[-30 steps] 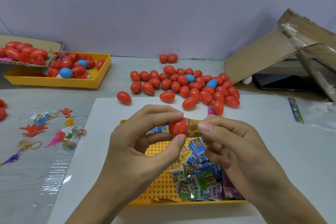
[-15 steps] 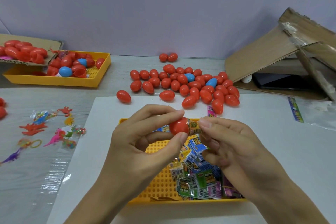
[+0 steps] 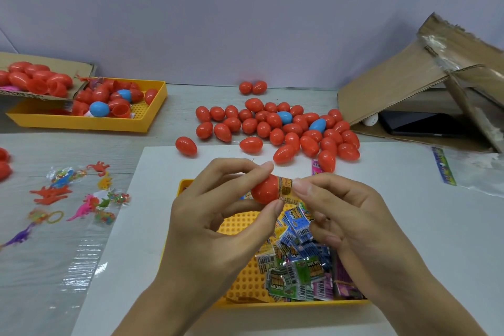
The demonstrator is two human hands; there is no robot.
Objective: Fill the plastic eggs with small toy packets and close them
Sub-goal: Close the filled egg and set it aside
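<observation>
My left hand (image 3: 218,215) held a red egg half (image 3: 266,189) above the near yellow tray (image 3: 245,275), its fingers (image 3: 255,169) curled over the top and the thumb under it. My right hand (image 3: 343,215) pinched an orange toy packet (image 3: 285,188) whose end sat in the half's open mouth. More packets (image 3: 297,264) lay heaped in the tray's right part. Closed eggs (image 3: 275,128) were spread on the bench farther off, with another yellow tray (image 3: 90,123) of eggs at far left.
</observation>
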